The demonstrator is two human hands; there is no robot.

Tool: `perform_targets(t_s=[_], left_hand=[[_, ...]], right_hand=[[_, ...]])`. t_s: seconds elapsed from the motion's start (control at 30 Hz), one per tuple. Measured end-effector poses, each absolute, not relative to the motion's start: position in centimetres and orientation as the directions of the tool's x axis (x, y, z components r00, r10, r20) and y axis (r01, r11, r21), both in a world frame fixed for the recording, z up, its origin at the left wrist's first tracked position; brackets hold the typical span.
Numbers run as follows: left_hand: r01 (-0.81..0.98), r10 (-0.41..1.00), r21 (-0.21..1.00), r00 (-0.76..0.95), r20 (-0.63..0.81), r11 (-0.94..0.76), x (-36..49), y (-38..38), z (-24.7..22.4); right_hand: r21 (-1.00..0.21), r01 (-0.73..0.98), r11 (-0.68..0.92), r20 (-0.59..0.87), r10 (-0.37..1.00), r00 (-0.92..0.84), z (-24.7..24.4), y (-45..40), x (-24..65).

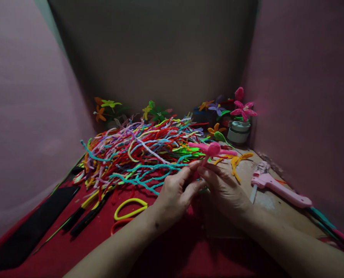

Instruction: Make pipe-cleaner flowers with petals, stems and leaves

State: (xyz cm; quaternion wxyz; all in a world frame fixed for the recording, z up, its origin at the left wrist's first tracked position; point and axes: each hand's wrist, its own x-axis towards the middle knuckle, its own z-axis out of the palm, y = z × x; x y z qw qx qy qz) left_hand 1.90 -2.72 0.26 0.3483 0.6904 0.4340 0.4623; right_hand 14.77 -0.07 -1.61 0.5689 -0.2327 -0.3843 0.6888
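A pink pipe-cleaner flower [214, 149] with a round centre and petals spread to the sides rises just above my fingers. My left hand [176, 190] is closed, thumb and fingers pinching at the flower's underside. From the other side my right hand [225, 191] also pinches there, its thumb beside a pink petal or stem that slants down. The exact grip points are partly hidden by the fingers. Right behind the hands lies a big heap of coloured pipe cleaners [149, 144], with turquoise ones closest to my left hand.
To the right, a pink glue gun [284, 191] lies on a board [279, 216], near orange pipe-cleaner petals [238, 164]. Yellow-handled scissors [131, 208], pliers [88, 208] and a black flat object [33, 227] lie left. Finished flowers and a white jar [238, 132] stand behind.
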Motion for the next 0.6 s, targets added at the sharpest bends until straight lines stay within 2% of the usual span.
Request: perform_targets(t_s=[0.07,0.13,0.2,0.23,0.3,0.43,0.6], left_hand=[[0.564,0.813,0.611,0.217,0.540,-0.556,1.8,-2.7,-0.4],[0.695,0.708,0.365,0.292,0.644,-0.619,1.6,-2.5,-1.1],[0.727,0.649,0.249,0.337,0.682,-0.640,1.4,-2.3,-1.6],[0.728,0.643,0.242,0.339,0.686,-0.642,1.3,-2.3,-1.6],[0.711,0.675,0.309,0.308,0.671,-0.632,1.3,-2.4,-1.4],[0.626,0.809,0.561,0.209,0.549,-0.542,1.7,-2.9,-0.3],[0.397,0.929,0.840,0.136,0.344,-0.369,2.1,-3.0,1.1]], right_hand=[[-0.765,-0.637,-0.097,0.068,0.971,-0.229,-1.6,0.0,14.7],[-0.762,-0.637,-0.116,0.046,0.972,-0.232,-1.7,0.1,14.6],[-0.796,-0.598,-0.089,0.077,0.966,-0.245,-1.8,0.1,14.6],[-0.813,-0.578,-0.069,0.102,0.961,-0.258,-1.8,0.2,14.6],[-0.831,-0.555,-0.043,0.150,0.943,-0.298,-2.0,0.2,14.7],[-0.840,-0.541,-0.047,0.198,0.901,-0.386,-1.9,0.1,14.9],[-0.834,-0.538,-0.120,0.179,0.864,-0.471,-1.1,0.1,15.1]])
